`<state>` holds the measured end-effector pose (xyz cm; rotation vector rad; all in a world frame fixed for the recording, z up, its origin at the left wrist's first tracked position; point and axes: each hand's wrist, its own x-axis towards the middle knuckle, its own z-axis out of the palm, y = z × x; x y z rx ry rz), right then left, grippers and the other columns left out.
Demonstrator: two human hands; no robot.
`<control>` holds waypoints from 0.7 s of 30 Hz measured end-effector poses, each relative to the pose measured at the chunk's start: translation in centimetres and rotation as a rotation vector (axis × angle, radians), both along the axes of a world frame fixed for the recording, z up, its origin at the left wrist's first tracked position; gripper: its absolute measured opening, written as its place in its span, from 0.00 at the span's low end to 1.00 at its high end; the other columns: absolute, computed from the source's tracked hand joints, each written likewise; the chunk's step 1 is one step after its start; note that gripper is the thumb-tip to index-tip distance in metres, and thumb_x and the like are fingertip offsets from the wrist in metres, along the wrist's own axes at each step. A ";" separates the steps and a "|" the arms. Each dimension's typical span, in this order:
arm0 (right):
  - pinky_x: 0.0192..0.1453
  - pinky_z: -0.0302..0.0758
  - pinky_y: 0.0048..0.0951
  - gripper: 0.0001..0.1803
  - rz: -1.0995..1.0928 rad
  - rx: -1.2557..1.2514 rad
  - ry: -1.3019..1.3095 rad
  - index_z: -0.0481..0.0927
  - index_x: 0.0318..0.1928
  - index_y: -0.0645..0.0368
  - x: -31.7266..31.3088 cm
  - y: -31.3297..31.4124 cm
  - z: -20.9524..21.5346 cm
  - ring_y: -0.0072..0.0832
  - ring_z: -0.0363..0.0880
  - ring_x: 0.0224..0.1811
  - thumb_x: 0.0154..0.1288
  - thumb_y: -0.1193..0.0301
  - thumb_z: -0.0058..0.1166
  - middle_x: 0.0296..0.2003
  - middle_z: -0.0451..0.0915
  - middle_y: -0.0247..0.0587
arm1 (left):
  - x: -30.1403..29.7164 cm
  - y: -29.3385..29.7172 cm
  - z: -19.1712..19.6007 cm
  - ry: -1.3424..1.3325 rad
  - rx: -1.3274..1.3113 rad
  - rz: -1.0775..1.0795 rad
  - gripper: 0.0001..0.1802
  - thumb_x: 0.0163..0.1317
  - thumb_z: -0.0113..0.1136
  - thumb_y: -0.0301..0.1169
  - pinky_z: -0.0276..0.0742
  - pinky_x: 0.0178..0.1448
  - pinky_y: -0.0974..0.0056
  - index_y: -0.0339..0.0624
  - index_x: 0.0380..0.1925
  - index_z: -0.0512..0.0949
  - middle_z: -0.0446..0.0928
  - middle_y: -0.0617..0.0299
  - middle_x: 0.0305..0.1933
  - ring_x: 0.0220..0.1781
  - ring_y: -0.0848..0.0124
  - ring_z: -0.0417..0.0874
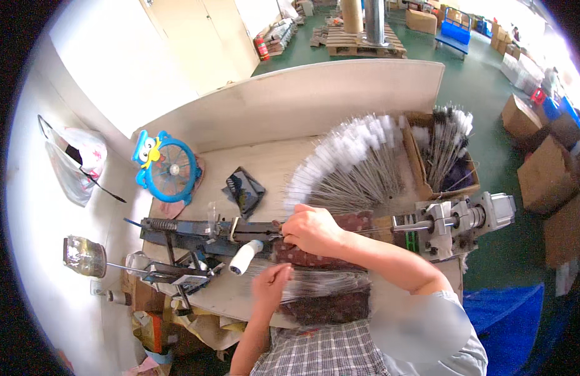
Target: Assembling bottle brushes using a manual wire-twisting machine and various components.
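My right hand [315, 232] is closed at the middle of a long bench machine [252, 230], its fingers pinched around a thin metal wire [382, 230]. That wire runs right toward a motor-driven clamp [437, 224]. Lower and to the left, my left hand [271, 288] is smeared by motion beside the left end of a bundle of thin wires [327, 282]; its grip does not show clearly. The bundle lies on dark red patterned cloth [327, 307]. A white tube [246, 257] stands between the machine and my left hand.
White-bristled wire brushes [346, 156] fan out behind my right hand. A cardboard box [421, 156] holds dark-bristled brushes. A blue toy-shaped fan [171, 169] and a dark packet [245, 191] are at the left. A low board [327, 94] edges the table's back.
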<state>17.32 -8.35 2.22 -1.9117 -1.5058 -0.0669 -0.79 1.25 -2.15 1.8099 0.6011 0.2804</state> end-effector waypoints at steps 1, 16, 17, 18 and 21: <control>0.36 0.75 0.37 0.05 0.010 0.008 -0.004 0.77 0.19 0.53 -0.2 0.6 -0.3 0.37 0.75 0.36 0.45 0.67 0.56 0.23 0.78 0.33 | -0.7 0.7 0.1 -0.004 0.008 0.010 0.13 0.61 0.56 0.34 0.78 0.38 0.66 0.34 0.37 0.79 0.81 0.57 0.33 0.30 0.67 0.82; 0.36 0.73 0.33 0.06 -0.107 -0.183 -0.132 0.76 0.18 0.52 -1.0 1.7 0.1 0.33 0.73 0.33 0.47 0.68 0.56 0.20 0.75 0.31 | 3.3 2.7 -0.2 0.217 0.216 -0.090 0.21 0.53 0.64 0.42 0.65 0.23 0.66 0.31 0.19 0.78 0.75 0.64 0.17 0.16 0.76 0.68; 0.37 0.73 0.32 0.05 -0.108 -0.154 -0.118 0.76 0.19 0.52 -1.0 1.1 0.4 0.33 0.73 0.33 0.47 0.68 0.56 0.20 0.75 0.31 | 3.3 2.6 -1.3 0.220 0.215 -0.098 0.21 0.53 0.64 0.42 0.65 0.23 0.66 0.31 0.19 0.78 0.75 0.64 0.17 0.16 0.76 0.68; 0.38 0.73 0.32 0.04 -0.089 -0.115 -0.108 0.77 0.21 0.52 -1.1 0.9 1.1 0.32 0.73 0.34 0.47 0.68 0.56 0.20 0.75 0.31 | 3.0 2.7 -3.2 0.101 0.035 -0.059 0.20 0.54 0.63 0.41 0.67 0.25 0.66 0.31 0.23 0.78 0.76 0.63 0.20 0.18 0.75 0.71; 0.39 0.73 0.33 0.05 -0.149 0.083 -0.225 0.77 0.25 0.53 -1.6 -1.4 1.4 0.32 0.73 0.35 0.46 0.68 0.56 0.21 0.74 0.31 | 3.7 1.2 -3.0 -0.111 -0.354 0.016 0.15 0.56 0.60 0.38 0.70 0.28 0.66 0.33 0.29 0.77 0.77 0.60 0.24 0.22 0.73 0.75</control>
